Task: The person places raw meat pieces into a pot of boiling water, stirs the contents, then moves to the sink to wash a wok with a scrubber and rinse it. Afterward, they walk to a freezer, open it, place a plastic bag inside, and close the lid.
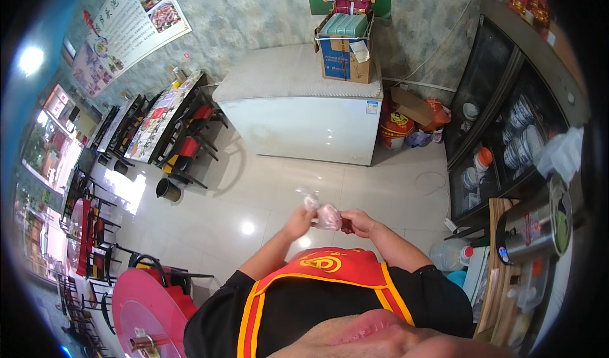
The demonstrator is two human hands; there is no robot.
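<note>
A clear plastic bag (329, 216) with pinkish contents hangs between my two hands, in front of the red and yellow apron. My left hand (300, 222) is closed on the bag's gathered upper part, whose loose end sticks up above the fingers. At the bag's other side is my right hand (358, 223), with its fingers curled close against it; whether they grip the plastic is too small to tell. What exactly the bag contains cannot be made out.
A white chest freezer (314, 125) stands ahead, bearing a cardboard box (345, 60). Dining tables (164, 115) and chairs are at the left, a round pink table (142, 305) lower left. At the right are a glass-door cabinet (504, 120) and a steel container (528, 225) on a wooden shelf.
</note>
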